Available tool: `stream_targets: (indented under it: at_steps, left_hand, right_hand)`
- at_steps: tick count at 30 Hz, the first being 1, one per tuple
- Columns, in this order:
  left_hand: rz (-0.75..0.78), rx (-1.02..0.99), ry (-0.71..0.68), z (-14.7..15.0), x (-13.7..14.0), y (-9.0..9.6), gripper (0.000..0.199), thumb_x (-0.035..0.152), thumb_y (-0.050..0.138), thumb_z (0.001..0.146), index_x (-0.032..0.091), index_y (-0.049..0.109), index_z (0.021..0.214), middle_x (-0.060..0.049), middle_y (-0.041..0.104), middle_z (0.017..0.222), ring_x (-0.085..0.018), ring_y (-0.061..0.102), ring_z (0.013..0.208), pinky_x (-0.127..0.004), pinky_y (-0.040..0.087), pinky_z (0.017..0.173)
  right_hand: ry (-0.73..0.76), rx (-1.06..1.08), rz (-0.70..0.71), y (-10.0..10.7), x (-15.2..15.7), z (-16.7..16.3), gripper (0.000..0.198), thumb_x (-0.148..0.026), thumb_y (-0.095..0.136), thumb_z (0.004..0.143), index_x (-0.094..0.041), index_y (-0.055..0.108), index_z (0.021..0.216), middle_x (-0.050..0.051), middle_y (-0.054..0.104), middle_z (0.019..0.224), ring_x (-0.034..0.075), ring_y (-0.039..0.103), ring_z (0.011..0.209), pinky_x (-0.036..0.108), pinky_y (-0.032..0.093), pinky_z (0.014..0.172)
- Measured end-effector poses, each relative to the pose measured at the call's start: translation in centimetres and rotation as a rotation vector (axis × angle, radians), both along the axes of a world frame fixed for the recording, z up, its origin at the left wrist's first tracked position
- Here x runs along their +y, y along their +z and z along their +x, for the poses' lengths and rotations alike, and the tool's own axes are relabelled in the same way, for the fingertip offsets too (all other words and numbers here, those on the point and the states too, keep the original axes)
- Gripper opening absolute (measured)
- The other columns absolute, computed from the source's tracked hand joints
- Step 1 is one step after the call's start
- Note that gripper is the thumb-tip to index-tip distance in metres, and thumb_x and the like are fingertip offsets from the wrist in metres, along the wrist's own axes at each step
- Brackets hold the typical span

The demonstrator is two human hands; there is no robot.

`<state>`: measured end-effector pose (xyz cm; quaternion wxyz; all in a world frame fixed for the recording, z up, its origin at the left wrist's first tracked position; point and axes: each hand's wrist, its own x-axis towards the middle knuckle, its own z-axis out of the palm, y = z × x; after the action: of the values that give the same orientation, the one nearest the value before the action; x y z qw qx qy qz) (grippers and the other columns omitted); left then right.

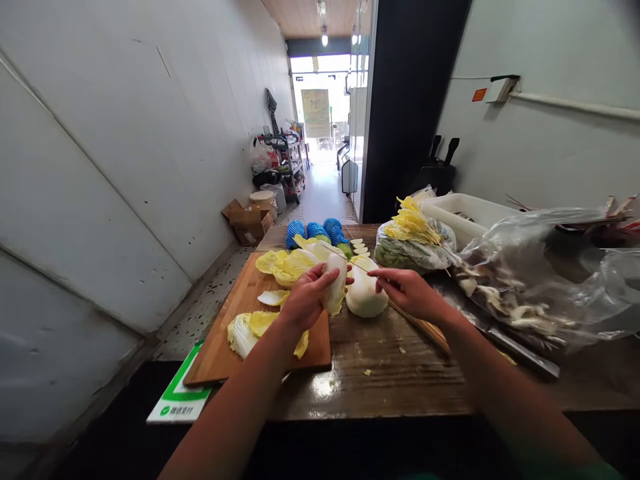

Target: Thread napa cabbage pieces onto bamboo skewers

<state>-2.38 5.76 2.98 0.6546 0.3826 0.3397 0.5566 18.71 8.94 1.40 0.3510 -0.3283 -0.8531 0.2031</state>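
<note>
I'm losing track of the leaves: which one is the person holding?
The pale leaf in the left hand; the leaves on the cutting board and the yellow ones atop the bag are in neither hand.

- Left hand point(309, 292) grips a cabbage leaf point(336, 283), holding it upright!
- Right hand point(401, 287) pinches a thin skewer point(360, 267), angled across toward that leaf.
- More leaves point(293, 268) sprawl over the board point(215, 353).
- Bundled sticks point(425, 327) lie beneath the right forearm; mushrooms point(520, 313) sit farther right.
</note>
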Motion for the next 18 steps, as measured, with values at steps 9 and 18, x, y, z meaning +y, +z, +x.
stream_targets:
  at_steps: [9, 18]
  left_hand:
    - [-0.119, 0.033, 0.208, 1.5, -1.0, -2.1, 0.025, 0.029, 0.078, 0.059, 0.012, 0.068, 0.076, -0.003, 0.069, 0.069, -0.011, 0.060, 0.055, -0.018, 0.047, 0.050]
    - [-0.216, -0.021, 0.021, 1.4, -2.7, -1.8, 0.020, 0.030, 0.073, 0.065, 0.014, 0.070, 0.076, -0.006, 0.070, 0.070, -0.013, 0.062, 0.061, -0.020, 0.047, 0.056]
  right_hand:
    - [-0.110, -0.225, 0.198, 0.5, -2.5, -1.7, 0.038, -0.018, 0.051, 0.083, -0.018, 0.055, 0.121, 0.008, 0.067, 0.095, 0.017, 0.063, 0.075, 0.024, 0.047, 0.066]
    - [-0.065, -0.050, 0.196, -0.4, -4.2, -0.1, 0.030, -0.017, 0.047, 0.088, -0.021, 0.061, 0.114, 0.004, 0.066, 0.084, 0.011, 0.059, 0.068, 0.020, 0.043, 0.060]
